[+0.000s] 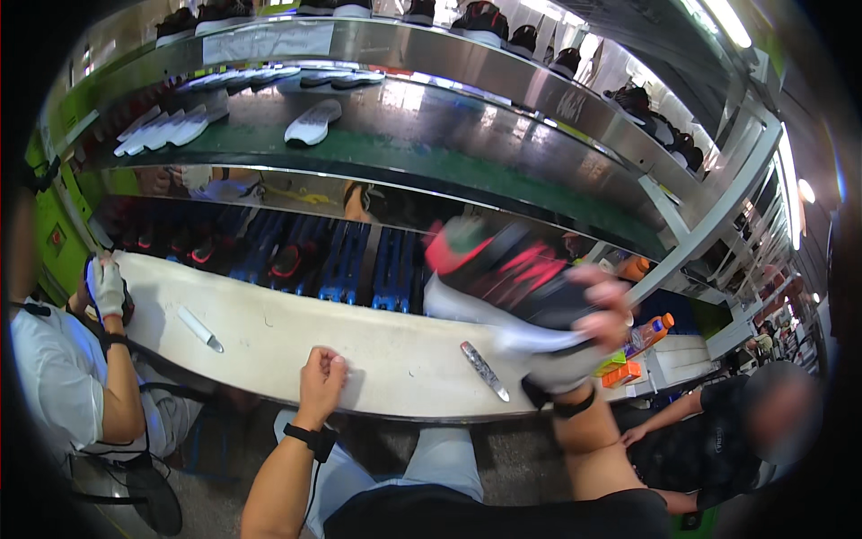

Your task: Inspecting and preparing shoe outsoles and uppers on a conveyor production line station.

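Observation:
My right hand point(603, 310) is raised over the right part of the pale worktable point(395, 359). It grips a black shoe point(516, 278) with red markings and a white sole; shoe and fingers are smeared by motion. A pale covering wraps the palm near the wrist. My left hand point(323, 377) hovers at the table's near edge, fingers curled closed, with nothing showing in them. Between my hands lies a slim tool with a speckled handle and a pointed tip point(485, 370). Farther left rests a white, tube-shaped tool with a grey tip point(199, 329).
Behind the table runs a row of blue racks point(344, 262) with dark red-marked shoes. Above, white soles point(312, 122) lie on a green belt point(431, 171). Orange-capped bottle point(654, 331) and orange box point(621, 375) stand at right. Co-workers sit left point(67, 377) and right point(691, 440).

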Demonstrator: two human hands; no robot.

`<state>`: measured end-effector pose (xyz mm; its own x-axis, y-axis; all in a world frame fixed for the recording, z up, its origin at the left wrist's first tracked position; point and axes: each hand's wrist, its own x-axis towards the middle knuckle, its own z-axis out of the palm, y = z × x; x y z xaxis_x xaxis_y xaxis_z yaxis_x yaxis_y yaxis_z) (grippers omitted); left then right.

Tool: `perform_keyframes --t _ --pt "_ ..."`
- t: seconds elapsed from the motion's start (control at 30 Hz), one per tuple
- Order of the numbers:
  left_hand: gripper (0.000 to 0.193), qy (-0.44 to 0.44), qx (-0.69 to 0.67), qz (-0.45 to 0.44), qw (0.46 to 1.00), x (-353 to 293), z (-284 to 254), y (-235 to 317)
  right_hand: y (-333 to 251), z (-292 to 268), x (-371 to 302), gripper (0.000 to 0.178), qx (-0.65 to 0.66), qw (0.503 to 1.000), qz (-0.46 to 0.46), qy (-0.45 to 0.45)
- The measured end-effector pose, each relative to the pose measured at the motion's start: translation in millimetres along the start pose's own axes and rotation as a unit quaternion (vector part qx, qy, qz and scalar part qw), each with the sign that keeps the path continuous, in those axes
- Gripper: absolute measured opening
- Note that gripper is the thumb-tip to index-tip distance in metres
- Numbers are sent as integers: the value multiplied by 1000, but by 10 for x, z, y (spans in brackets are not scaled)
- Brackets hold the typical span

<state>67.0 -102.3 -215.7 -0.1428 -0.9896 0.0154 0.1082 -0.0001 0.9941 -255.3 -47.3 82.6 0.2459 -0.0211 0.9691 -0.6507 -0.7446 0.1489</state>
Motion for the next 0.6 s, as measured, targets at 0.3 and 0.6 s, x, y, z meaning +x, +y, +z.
perform_keyframes --t 0.3,0.6 --pt "20 34 181 65 981 17 211 205 1585 99 1770 63 -299 951 -36 -61" --pt "24 -88 352 88 928 323 202 346 1518 1438 455 78 -201 871 150 -423"
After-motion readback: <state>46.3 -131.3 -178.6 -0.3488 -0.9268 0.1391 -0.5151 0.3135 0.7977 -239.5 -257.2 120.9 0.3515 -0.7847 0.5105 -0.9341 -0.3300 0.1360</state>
